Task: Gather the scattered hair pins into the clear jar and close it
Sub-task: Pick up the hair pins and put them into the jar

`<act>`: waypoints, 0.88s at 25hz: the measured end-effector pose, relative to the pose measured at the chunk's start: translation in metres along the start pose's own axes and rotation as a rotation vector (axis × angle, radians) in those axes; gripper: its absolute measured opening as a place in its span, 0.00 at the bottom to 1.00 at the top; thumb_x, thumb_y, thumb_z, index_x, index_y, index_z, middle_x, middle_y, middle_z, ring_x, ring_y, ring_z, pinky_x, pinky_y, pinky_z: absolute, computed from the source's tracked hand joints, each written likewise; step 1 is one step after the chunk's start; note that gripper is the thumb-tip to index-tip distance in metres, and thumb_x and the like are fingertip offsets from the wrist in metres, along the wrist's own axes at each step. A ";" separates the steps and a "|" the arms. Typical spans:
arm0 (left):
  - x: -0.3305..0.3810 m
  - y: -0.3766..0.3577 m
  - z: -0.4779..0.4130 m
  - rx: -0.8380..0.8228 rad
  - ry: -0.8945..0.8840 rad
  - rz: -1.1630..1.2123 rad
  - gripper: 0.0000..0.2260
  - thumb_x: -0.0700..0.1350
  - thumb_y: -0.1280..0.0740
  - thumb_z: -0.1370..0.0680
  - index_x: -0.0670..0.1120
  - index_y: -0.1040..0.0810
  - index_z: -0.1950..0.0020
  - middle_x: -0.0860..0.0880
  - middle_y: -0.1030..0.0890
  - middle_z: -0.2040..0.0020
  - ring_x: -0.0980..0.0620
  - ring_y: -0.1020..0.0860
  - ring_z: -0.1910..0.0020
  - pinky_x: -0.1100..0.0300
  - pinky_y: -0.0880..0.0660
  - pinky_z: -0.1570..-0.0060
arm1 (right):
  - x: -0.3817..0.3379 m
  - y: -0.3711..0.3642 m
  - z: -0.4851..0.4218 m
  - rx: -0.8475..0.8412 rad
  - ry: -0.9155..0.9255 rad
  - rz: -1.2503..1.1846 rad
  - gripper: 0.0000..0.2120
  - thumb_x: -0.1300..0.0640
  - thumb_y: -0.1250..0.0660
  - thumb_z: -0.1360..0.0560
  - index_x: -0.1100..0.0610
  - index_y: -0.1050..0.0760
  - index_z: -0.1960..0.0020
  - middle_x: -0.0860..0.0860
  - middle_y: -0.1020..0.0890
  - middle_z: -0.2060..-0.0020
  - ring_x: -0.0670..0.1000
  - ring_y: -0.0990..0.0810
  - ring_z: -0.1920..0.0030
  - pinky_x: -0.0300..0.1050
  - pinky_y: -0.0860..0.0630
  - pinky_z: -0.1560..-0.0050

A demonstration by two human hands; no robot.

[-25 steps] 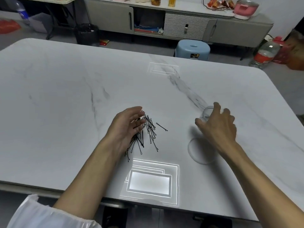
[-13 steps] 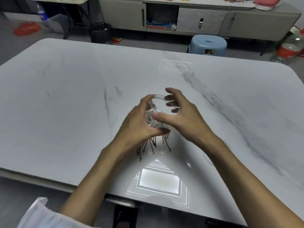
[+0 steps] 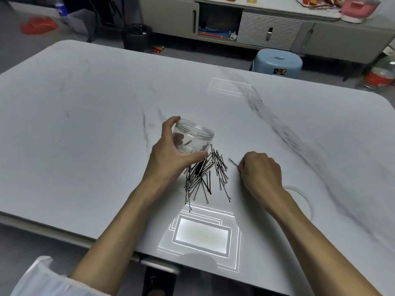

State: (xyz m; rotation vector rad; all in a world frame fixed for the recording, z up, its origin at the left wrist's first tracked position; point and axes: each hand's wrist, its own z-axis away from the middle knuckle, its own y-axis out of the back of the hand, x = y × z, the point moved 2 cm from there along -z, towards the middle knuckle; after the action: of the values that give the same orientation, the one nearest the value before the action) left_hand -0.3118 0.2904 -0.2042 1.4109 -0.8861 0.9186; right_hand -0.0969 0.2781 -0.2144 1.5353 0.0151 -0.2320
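Observation:
My left hand (image 3: 171, 157) grips the clear jar (image 3: 192, 142), held open-topped and slightly tilted just above the table, over the far end of a pile of black hair pins (image 3: 205, 176). A few pin shapes show through the jar wall; whether they lie inside it I cannot tell. To the right of the pile, my right hand (image 3: 260, 174) pinches a single hair pin (image 3: 233, 163) that sticks out to the left of its fingers. The jar's clear lid (image 3: 303, 199) lies flat on the table behind my right wrist, partly hidden by my forearm.
The white marble table (image 3: 85, 146) has its near edge just below my forearms. A bright rectangular light reflection (image 3: 203, 233) sits near that edge. Beyond the table stand a blue stool (image 3: 277, 63), a black bin (image 3: 136, 37) and a low cabinet (image 3: 267, 26).
My right hand let go of the jar and moved right to a single pin on the table. My left hand now holds the jar alone, and the pile is uncovered.

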 end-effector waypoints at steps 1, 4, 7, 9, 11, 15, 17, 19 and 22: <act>0.000 -0.001 -0.001 -0.005 -0.003 0.005 0.42 0.56 0.20 0.38 0.64 0.38 0.30 0.54 0.21 0.43 0.66 0.24 0.45 0.76 0.34 0.53 | -0.002 -0.001 -0.002 0.021 0.020 -0.003 0.06 0.65 0.41 0.28 0.59 0.25 0.57 0.57 0.20 0.60 0.60 0.29 0.64 0.47 0.33 0.64; -0.001 -0.001 0.000 -0.021 -0.010 0.004 0.42 0.57 0.20 0.39 0.65 0.38 0.30 0.57 0.22 0.45 0.66 0.24 0.44 0.76 0.34 0.53 | -0.015 -0.008 -0.004 0.028 0.078 -0.096 0.05 0.63 0.41 0.25 0.59 0.26 0.55 0.57 0.21 0.59 0.61 0.25 0.60 0.49 0.30 0.62; -0.001 0.003 -0.001 -0.018 -0.011 0.005 0.43 0.59 0.21 0.41 0.66 0.38 0.30 0.59 0.22 0.47 0.69 0.25 0.46 0.81 0.35 0.57 | -0.027 -0.013 -0.006 0.036 0.080 -0.162 0.07 0.55 0.36 0.23 0.59 0.25 0.52 0.55 0.20 0.55 0.61 0.23 0.55 0.50 0.27 0.58; -0.002 0.005 -0.002 -0.017 -0.010 0.012 0.44 0.60 0.22 0.42 0.66 0.39 0.30 0.57 0.22 0.45 0.65 0.24 0.44 0.76 0.34 0.54 | -0.031 -0.014 -0.007 0.065 0.059 -0.175 0.10 0.52 0.35 0.23 0.60 0.25 0.51 0.55 0.21 0.54 0.60 0.24 0.54 0.49 0.29 0.58; -0.004 0.006 -0.002 -0.024 -0.016 0.009 0.44 0.60 0.22 0.42 0.66 0.39 0.30 0.55 0.22 0.44 0.62 0.23 0.43 0.73 0.33 0.52 | -0.035 -0.014 -0.007 0.069 0.055 -0.131 0.05 0.58 0.36 0.24 0.61 0.26 0.54 0.55 0.22 0.55 0.60 0.27 0.58 0.48 0.32 0.62; -0.006 0.007 -0.003 -0.035 -0.030 -0.016 0.44 0.60 0.22 0.41 0.66 0.39 0.29 0.54 0.22 0.42 0.59 0.23 0.41 0.74 0.34 0.51 | -0.038 -0.010 -0.003 -0.013 0.048 0.002 0.09 0.66 0.38 0.26 0.59 0.36 0.61 0.53 0.32 0.63 0.56 0.35 0.61 0.45 0.41 0.66; -0.008 0.007 -0.004 -0.040 -0.031 -0.019 0.44 0.58 0.20 0.39 0.65 0.39 0.29 0.53 0.22 0.41 0.61 0.23 0.42 0.75 0.34 0.52 | -0.038 -0.007 0.001 -0.032 0.082 0.072 0.15 0.69 0.39 0.29 0.59 0.44 0.66 0.52 0.35 0.64 0.56 0.35 0.61 0.44 0.46 0.69; -0.009 0.005 -0.005 -0.047 -0.038 -0.025 0.44 0.56 0.19 0.38 0.65 0.39 0.28 0.52 0.22 0.41 0.67 0.25 0.44 0.79 0.35 0.54 | -0.038 -0.006 0.003 -0.028 0.121 0.107 0.14 0.70 0.40 0.29 0.59 0.42 0.66 0.55 0.30 0.61 0.57 0.31 0.58 0.43 0.44 0.67; -0.008 0.000 -0.005 -0.056 -0.053 -0.036 0.43 0.55 0.19 0.37 0.64 0.39 0.28 0.52 0.22 0.41 0.69 0.26 0.44 0.80 0.34 0.54 | -0.033 -0.001 0.003 0.007 0.157 0.048 0.09 0.71 0.41 0.29 0.59 0.35 0.57 0.58 0.25 0.57 0.58 0.28 0.60 0.45 0.40 0.65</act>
State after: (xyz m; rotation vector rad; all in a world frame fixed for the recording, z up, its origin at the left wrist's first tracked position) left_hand -0.3155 0.2954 -0.2118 1.4044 -0.9164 0.8264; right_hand -0.1298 0.2803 -0.2103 1.5563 0.1011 -0.0728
